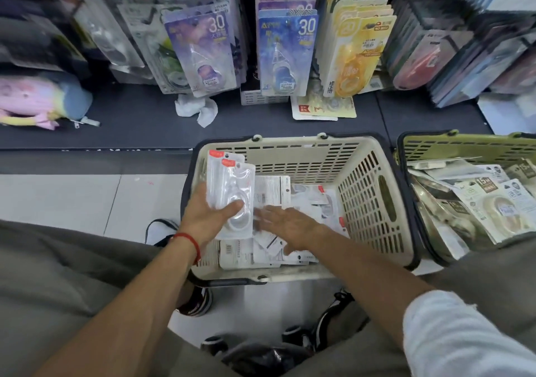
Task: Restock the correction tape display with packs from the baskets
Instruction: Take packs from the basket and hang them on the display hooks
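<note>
A cream basket (365,173) on the floor holds several loose white correction tape packs (272,194). My left hand (206,217) grips a small stack of white packs with red tabs (230,191), held upright over the basket's left side. My right hand (285,224) reaches into the basket with fingers spread flat over the loose packs; it is blurred. The display (278,43) above the dark shelf carries rows of hanging purple, blue and yellow packs.
A green basket (464,144) with grey and white packs stands at the right. On the dark shelf lie a crumpled white tissue (197,108), a flat yellow pack (322,109) and a pastel pouch (32,101). My knees and shoes frame the cream basket.
</note>
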